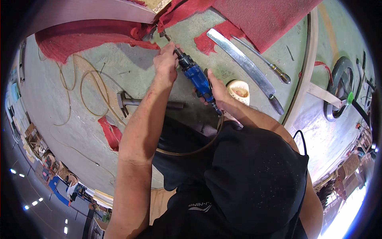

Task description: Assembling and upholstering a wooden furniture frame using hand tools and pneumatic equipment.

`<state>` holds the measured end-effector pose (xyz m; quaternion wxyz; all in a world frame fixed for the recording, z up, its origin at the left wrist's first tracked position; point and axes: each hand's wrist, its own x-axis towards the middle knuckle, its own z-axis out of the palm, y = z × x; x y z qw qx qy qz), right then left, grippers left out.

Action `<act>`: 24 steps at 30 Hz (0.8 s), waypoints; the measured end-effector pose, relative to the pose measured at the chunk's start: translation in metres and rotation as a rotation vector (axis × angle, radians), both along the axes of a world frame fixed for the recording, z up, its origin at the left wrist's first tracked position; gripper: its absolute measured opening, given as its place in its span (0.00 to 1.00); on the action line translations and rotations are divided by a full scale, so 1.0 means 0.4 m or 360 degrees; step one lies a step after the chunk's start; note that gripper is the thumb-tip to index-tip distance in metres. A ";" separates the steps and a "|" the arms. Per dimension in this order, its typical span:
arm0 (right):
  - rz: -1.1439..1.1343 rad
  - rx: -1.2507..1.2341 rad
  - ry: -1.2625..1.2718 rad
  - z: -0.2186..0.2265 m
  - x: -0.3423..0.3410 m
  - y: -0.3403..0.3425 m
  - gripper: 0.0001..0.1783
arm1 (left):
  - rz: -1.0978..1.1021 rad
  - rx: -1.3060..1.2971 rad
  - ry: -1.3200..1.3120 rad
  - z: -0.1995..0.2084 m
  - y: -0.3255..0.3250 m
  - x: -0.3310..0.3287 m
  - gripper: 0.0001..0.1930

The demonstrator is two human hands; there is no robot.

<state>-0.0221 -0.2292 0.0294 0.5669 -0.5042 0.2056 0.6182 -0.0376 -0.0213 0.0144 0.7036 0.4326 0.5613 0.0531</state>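
A blue power tool (195, 75) was held at a slant between two hands. Its front end was grasped by the left hand (165, 63), whose fingers were wrapped close behind the bit (166, 37). Its rear body was clasped by the right hand (218, 91), which was placed nearer the wearer and to the right of the left hand. The bit was pointed away, past the left hand, toward a torn edge of red cloth (95, 44) and the end of a pale board (91, 16); whether either was touched by it could not be told.

The far left of the left hand was taken up by the red cloth, and a hammer (132, 102) was laid on the floor (139, 81) to the left, partly hidden by the left forearm. A small red scrap (111, 133) was lodged near that arm, below the hammer. A thin hose (175, 153) was curved beneath both hands.

Just to the right of the right hand, a pale shoe (240, 94) with holes was seen. Farther right, a long curved blade (242, 63) with a dark handle was laid out, and beyond it a screwdriver (279, 73). A red panel (266, 22) was spread ahead, to the right of the left hand.
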 end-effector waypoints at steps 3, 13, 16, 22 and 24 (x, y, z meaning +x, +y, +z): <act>-0.0046 -0.0011 -0.0079 0.000 -0.003 0.001 0.40 | -0.0181 0.0084 -0.0079 -0.023 -0.011 -0.022 0.25; -0.0064 -0.0168 -0.0307 0.002 -0.025 0.001 0.37 | 0.0067 -0.0049 -0.0104 -0.014 -0.039 -0.021 0.32; -0.0044 -0.0174 -0.0373 0.009 -0.027 0.005 0.36 | 0.0077 -0.0038 -0.0101 -0.003 -0.043 -0.024 0.31; 0.0123 -0.0150 -0.0586 0.031 -0.036 -0.003 0.35 | 0.0133 -0.0063 -0.0125 -0.006 -0.049 -0.040 0.17; 0.0204 -0.0106 -0.0624 0.039 -0.046 -0.011 0.37 | 0.0049 -0.0067 -0.0189 -0.004 -0.046 -0.051 0.15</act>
